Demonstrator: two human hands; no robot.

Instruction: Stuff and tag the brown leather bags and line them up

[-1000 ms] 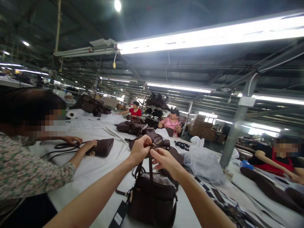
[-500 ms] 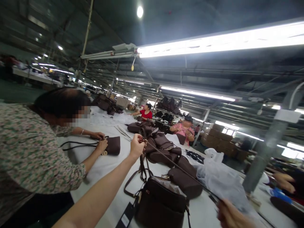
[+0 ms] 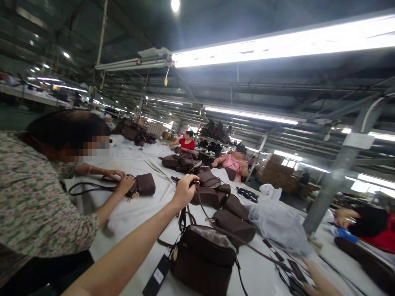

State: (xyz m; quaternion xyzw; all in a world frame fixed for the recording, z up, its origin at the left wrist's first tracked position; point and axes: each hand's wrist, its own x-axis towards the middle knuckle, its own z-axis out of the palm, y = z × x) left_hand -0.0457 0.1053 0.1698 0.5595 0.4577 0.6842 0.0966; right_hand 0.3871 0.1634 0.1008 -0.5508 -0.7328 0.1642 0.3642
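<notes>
My left hand [image 3: 186,190] is closed on the end of a thin dark strap [image 3: 240,239], held above the pile of bags. The strap sags down to the right, toward my right hand [image 3: 321,279], which is smeared by motion at the lower right beside dark straps and black tags [image 3: 296,270]; its fingers are hard to make out. Below my left hand stands an open dark brown bag [image 3: 202,263] with pale wrapping inside. A black tag [image 3: 156,276] hangs at its left side.
Brown bags [image 3: 205,197] lie heaped mid-table, with clear plastic [image 3: 274,218] to their right. At left, a person in a floral top [image 3: 46,197] handles a small brown bag [image 3: 145,185]. A metal post [image 3: 336,181] rises at right. Other people are beyond.
The strap has gone from taut to slack. My right hand has moved right and lower. My left hand has shifted slightly right. The floral-topped person's hands have moved on the small bag.
</notes>
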